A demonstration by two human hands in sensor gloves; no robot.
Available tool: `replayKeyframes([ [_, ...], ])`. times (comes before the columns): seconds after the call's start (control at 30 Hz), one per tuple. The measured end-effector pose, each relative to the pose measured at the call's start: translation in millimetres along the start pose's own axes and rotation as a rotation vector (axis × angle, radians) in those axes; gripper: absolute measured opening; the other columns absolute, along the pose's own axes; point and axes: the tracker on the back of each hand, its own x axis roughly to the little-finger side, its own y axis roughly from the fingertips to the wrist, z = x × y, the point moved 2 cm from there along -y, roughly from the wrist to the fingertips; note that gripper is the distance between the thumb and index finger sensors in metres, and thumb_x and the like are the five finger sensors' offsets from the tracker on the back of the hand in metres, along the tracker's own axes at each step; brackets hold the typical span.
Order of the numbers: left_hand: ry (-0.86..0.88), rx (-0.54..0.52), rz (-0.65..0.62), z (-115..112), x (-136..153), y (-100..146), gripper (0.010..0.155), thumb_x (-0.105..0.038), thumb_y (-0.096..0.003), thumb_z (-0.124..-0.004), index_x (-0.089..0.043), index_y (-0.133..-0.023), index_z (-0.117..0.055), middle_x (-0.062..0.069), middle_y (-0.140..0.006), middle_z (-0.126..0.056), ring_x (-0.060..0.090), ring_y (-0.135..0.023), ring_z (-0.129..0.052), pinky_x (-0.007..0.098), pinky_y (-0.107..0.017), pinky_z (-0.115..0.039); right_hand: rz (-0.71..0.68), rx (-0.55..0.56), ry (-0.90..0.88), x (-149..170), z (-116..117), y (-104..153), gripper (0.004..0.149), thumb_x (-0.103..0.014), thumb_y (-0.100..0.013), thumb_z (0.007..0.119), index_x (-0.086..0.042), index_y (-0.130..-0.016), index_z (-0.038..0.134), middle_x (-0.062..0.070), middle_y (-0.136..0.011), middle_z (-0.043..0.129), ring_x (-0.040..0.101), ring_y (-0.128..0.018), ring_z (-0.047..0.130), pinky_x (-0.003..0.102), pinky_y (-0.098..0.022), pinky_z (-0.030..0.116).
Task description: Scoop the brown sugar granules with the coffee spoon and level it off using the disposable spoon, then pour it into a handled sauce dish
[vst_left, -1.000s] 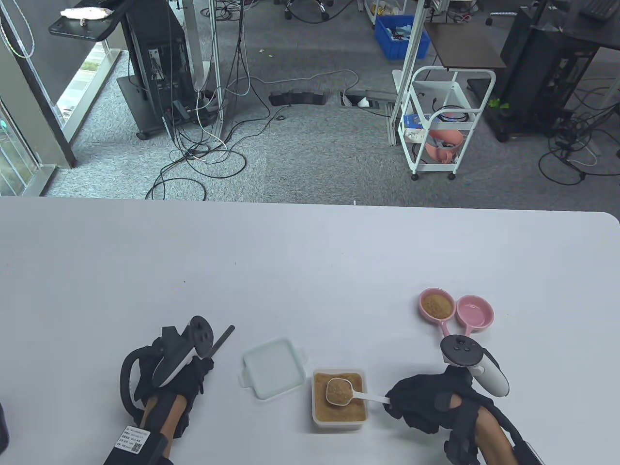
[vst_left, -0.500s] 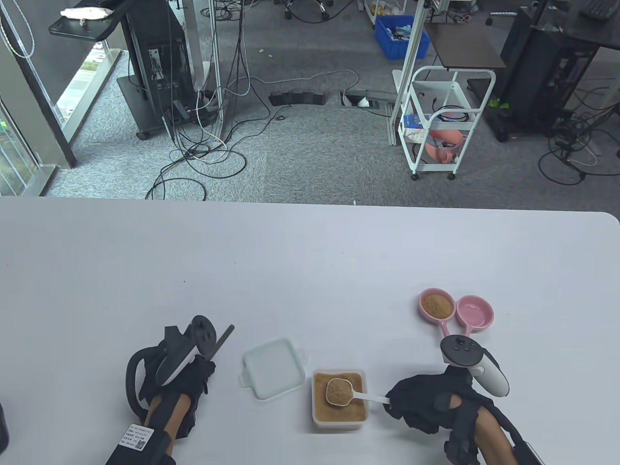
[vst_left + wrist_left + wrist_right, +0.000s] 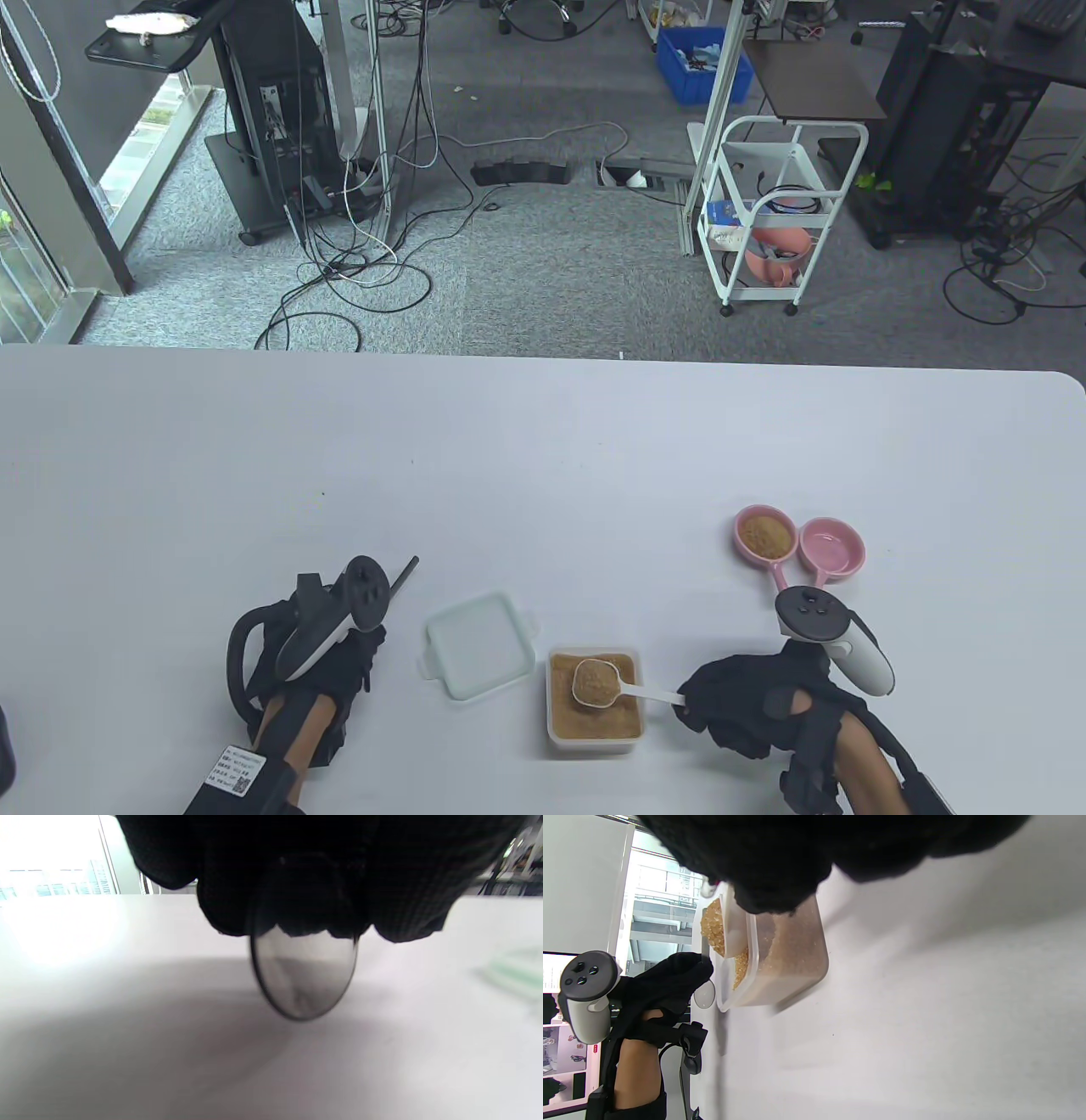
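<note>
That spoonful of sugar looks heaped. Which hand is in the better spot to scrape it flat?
The left hand, probably. It already grips the disposable spoon, while the right hand is busy holding the heaped coffee spoon over the sugar container.

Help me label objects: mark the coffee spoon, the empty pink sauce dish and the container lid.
coffee spoon (image 3: 596,682), table view, heaped bowl.
empty pink sauce dish (image 3: 832,548), table view, inner floor.
container lid (image 3: 479,644), table view, flat centre.
</note>
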Motion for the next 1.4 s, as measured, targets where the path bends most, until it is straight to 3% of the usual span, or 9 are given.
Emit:
replayKeyframes([
  [0.3, 0.094, -0.15, -0.311, 30.6, -61.4, 50.1, 0.041, -0.057, -0.0402, -0.085, -0.04, -0.077, -0.089, -0.016, -0.078, -0.092, 0.015, -0.078, -0.096, 0.047, -0.075, -0.07, -0.004, -0.001, -0.014, -0.4, -0.3, 0.7, 0.043, -0.038, -0.049, 0.078, -0.01, -0.079, 0.092, -0.002, -0.037, 0.098, 0.021, -0.013, 0.093, 0.048, -0.032, 0.08],
  [0.47, 0.054, -0.189, -0.524, 29.2, -110.0, 87.7, 0.041, -0.057, -0.0393, -0.086, -0.04, -0.076, -0.089, -0.017, -0.077, -0.092, 0.015, -0.078, -0.096, 0.047, -0.075, -0.07, -0.01, -0.007, -0.032, -0.7, 0.1, 0.9, 0.043, -0.038, -0.049, 0.078, -0.01, -0.079, 0.091, -0.002, -0.037, 0.099, 0.021, -0.013, 0.093, 0.048, -0.032, 0.08],
  [0.63, 0.006, -0.183, -0.659, 19.1, -140.0, 112.3, 0.041, -0.057, -0.0391, -0.086, -0.04, -0.076, -0.089, -0.017, -0.077, -0.092, 0.014, -0.078, -0.096, 0.047, -0.075, -0.07, -0.01, -0.015, -0.037, -0.8, 0.7, 0.8, 0.043, -0.038, -0.049, 0.078, -0.01, -0.079, 0.091, -0.002, -0.037, 0.099, 0.02, -0.012, 0.093, 0.048, -0.032, 0.08],
  [0.97, -0.077, -0.149, -0.711, 5.5, -154.6, 120.2, 0.04, -0.057, -0.039, -0.087, -0.04, -0.076, -0.09, -0.017, -0.076, -0.092, 0.014, -0.078, -0.096, 0.047, -0.075, -0.07, -0.015, -0.033, -0.049, -1.4, 2.3, 0.5, 0.043, -0.038, -0.049, 0.078, -0.01, -0.079, 0.091, -0.002, -0.037, 0.099, 0.02, -0.012, 0.094, 0.048, -0.031, 0.081],
  [1.4, -0.1, -0.142, -0.703, 6.6, -154.9, 120.4, 0.04, -0.057, -0.0392, -0.086, -0.04, -0.076, -0.09, -0.017, -0.076, -0.092, 0.014, -0.078, -0.096, 0.047, -0.075, -0.07, -0.021, -0.051, -0.051, -2.0, 3.8, -0.2, 0.043, -0.038, -0.05, 0.078, -0.009, -0.079, 0.091, -0.002, -0.037, 0.099, 0.02, -0.012, 0.094, 0.048, -0.032, 0.081],
])
